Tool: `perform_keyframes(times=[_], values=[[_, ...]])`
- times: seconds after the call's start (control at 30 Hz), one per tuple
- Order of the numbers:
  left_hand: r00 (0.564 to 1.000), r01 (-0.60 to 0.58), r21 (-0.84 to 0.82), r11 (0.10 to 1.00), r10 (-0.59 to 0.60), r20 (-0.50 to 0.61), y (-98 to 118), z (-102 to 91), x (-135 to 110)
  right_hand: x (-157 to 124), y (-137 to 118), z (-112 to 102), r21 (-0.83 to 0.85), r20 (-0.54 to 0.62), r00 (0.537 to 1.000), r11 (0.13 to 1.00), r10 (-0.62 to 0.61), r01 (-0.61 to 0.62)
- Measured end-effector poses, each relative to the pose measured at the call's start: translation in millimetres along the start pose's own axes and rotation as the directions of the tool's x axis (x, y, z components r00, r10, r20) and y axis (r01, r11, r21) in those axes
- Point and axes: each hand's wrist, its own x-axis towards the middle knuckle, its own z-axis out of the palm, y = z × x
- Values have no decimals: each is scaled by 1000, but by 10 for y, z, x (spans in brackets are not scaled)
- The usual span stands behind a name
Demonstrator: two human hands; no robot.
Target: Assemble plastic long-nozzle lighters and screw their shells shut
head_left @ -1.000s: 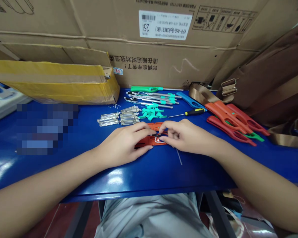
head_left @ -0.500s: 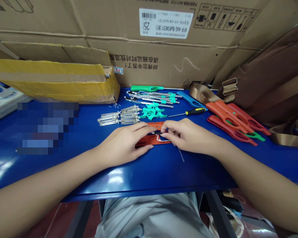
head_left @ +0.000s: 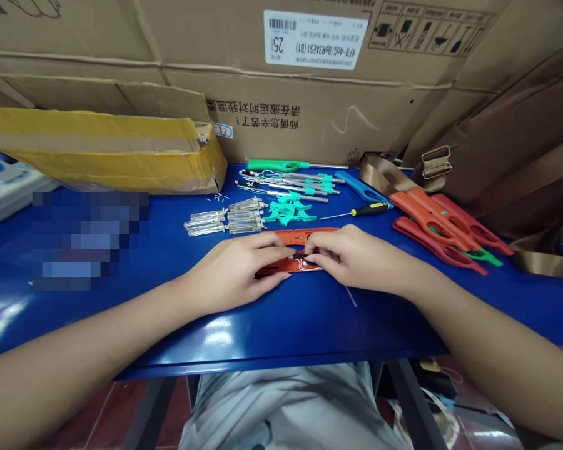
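Observation:
My left hand (head_left: 237, 265) lies over the near orange lighter casing half (head_left: 281, 267), thumb at its near edge and fingers across it. My right hand (head_left: 356, 257) is closed, thumb and forefinger pinching a small black igniter (head_left: 299, 256) with a thin white wire (head_left: 304, 268). The igniter sits at the inside of the casing half, between the fingertips of both hands. From under my right hand a thin metal rod (head_left: 351, 296) sticks out toward me. A second orange casing half (head_left: 291, 237) lies just behind, partly covered by my fingers.
Beyond my hands lie clear fuel tanks (head_left: 244, 217), teal plastic parts (head_left: 291, 210), metal lighter tubes with wires (head_left: 304, 185) and a screwdriver (head_left: 373, 210). Several orange and red lighters (head_left: 438, 219) lie right. A yellow-taped box (head_left: 145, 156) stands at the back left.
The black igniter has moved slightly down into the near casing half. The thin rod under my right hand has shifted a little to the right. My left hand stays nearly still.

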Motion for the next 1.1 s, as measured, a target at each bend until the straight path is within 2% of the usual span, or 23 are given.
perform_keyframes(times=[0.3,1.1], values=[[1000,-11,29,1000,12,-22,-3,19,-2,-14,10,8,2,-14,999,999,-36,36],[999,-33,55,998,32,6,-19,30,6,10,25,18,63,-29,996,995,80,-78]])
